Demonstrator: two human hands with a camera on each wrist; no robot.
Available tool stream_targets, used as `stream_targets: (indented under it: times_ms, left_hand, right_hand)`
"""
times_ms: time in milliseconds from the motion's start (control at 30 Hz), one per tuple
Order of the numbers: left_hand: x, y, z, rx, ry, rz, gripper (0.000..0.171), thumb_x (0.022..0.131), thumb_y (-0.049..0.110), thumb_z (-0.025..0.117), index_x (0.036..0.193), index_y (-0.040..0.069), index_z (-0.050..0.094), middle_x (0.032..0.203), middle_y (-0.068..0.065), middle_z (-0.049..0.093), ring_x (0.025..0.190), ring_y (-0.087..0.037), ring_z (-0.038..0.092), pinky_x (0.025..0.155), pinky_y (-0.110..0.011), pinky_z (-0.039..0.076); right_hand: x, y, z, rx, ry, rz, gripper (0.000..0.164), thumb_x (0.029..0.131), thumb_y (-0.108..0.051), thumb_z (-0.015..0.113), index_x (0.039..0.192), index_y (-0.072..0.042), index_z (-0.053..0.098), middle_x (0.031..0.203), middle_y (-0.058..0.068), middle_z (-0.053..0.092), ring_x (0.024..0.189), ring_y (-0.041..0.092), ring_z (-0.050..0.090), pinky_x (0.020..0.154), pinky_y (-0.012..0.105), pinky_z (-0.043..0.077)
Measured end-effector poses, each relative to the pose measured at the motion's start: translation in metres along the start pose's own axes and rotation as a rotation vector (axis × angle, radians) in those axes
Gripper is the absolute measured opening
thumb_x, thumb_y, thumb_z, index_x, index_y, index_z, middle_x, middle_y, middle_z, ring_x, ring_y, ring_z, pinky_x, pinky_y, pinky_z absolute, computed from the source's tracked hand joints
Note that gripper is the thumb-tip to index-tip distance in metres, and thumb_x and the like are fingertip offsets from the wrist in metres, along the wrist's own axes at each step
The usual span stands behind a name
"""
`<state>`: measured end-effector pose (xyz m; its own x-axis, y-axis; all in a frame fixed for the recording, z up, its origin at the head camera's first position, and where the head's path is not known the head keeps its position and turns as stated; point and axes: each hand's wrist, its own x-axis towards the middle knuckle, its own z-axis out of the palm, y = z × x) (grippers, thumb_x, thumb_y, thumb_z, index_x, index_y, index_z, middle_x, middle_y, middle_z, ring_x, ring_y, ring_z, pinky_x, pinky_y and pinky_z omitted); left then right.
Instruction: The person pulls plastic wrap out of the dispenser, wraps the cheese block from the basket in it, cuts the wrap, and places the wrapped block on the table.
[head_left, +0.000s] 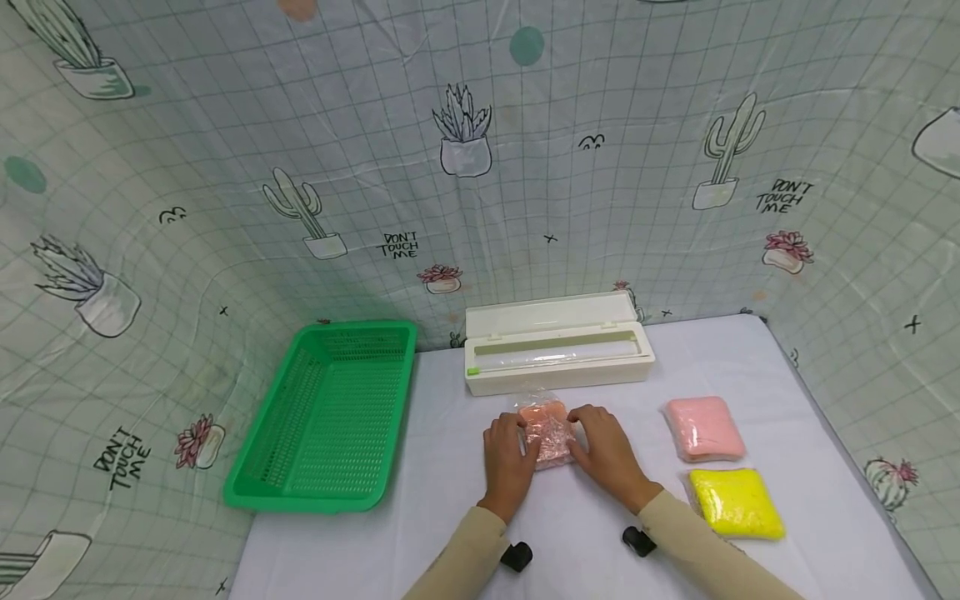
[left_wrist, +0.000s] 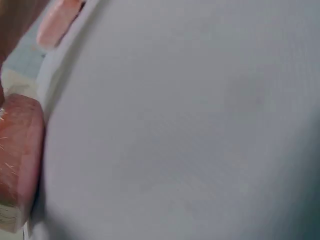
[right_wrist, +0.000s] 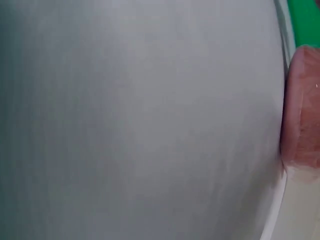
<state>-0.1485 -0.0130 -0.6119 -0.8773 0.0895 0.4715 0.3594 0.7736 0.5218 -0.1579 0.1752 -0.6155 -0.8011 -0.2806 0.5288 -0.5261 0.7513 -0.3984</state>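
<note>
An orange-pink packet in clear, crinkled plastic film (head_left: 550,429) lies on the white-covered table between the two hands. Its left edge is held by the left hand (head_left: 507,462), thumb toward the near part and fingers farther up. On the opposite edge, the right hand (head_left: 606,450) grips with its thumb and bent fingers. Loose film stands out past the packet's far end. Part of the packet (left_wrist: 19,155) shows at the left border of the left wrist view. The right wrist view catches its side (right_wrist: 302,110) at the right border. Most fingertips are hidden in both wrist views.
Behind the packet stands a white cling film dispenser (head_left: 558,379), lid up, with a roll inside. A green basket (head_left: 386,458) is at left. To the right lie a pink packet (head_left: 705,428) and a yellow packet (head_left: 737,503). Patterned cloth (head_left: 525,192) surrounds the table.
</note>
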Motion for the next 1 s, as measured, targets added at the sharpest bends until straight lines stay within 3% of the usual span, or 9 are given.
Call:
stream_targets:
  times_ms: [200,333,533,767,900,1000]
  left_hand:
    - [-0.001,-0.004,0.002,0.275,0.042,0.229,0.016,0.084,0.017,0.09,0.092,0.018,0.076,0.096,0.006,0.069,0.093,-0.015,0.061,0.086,-0.035,0.049]
    - [-0.002,-0.007,-0.004,0.334,-0.063,0.301,0.009,0.091,0.022,0.083,0.1,0.019,0.082,0.101,0.006,0.071,0.1,-0.015,0.063,0.09,-0.035,0.049]
    - [-0.005,-0.015,-0.012,0.429,-0.231,0.379,0.03,0.091,0.045,0.08,0.114,0.026,0.078,0.116,0.008,0.068,0.111,-0.017,0.061,0.097,-0.037,0.046]
    - [-0.01,-0.018,-0.02,0.399,-0.295,0.369,0.03,0.094,0.041,0.079,0.122,0.029,0.077,0.119,0.01,0.067,0.116,-0.015,0.058,0.101,-0.038,0.044]
    - [-0.018,-0.019,-0.03,0.368,-0.376,0.393,0.031,0.096,0.04,0.077,0.124,0.028,0.077,0.124,0.009,0.064,0.119,-0.016,0.057,0.102,-0.04,0.044]
    - [-0.02,-0.021,-0.034,0.293,-0.435,0.371,0.033,0.098,0.038,0.076,0.128,0.026,0.074,0.128,0.007,0.062,0.122,-0.017,0.055,0.104,-0.042,0.044]
  right_hand:
    - [0.001,0.002,0.005,-0.11,0.017,-0.249,0.038,0.074,0.003,0.088,0.108,-0.007,0.074,0.113,0.01,0.071,0.104,0.033,0.066,0.088,0.049,0.056]
    - [-0.001,0.004,0.003,-0.135,-0.051,-0.289,0.032,0.078,-0.002,0.086,0.108,-0.009,0.079,0.114,0.007,0.073,0.104,0.033,0.065,0.089,0.049,0.055]
    - [-0.001,0.005,-0.004,-0.125,-0.154,-0.296,0.041,0.075,-0.014,0.089,0.115,-0.01,0.078,0.122,0.007,0.071,0.111,0.033,0.062,0.094,0.05,0.052]
    - [-0.003,0.004,-0.007,-0.103,-0.195,-0.286,0.039,0.074,-0.016,0.094,0.11,-0.012,0.081,0.116,0.004,0.071,0.111,0.032,0.061,0.094,0.049,0.051]
    - [-0.01,-0.002,-0.013,-0.078,-0.233,-0.29,0.037,0.074,-0.022,0.093,0.108,-0.013,0.082,0.116,0.002,0.07,0.111,0.03,0.061,0.094,0.049,0.052]
    - [-0.013,-0.007,-0.015,-0.049,-0.254,-0.273,0.036,0.078,-0.025,0.091,0.11,-0.013,0.081,0.116,0.002,0.069,0.112,0.028,0.06,0.095,0.05,0.051]
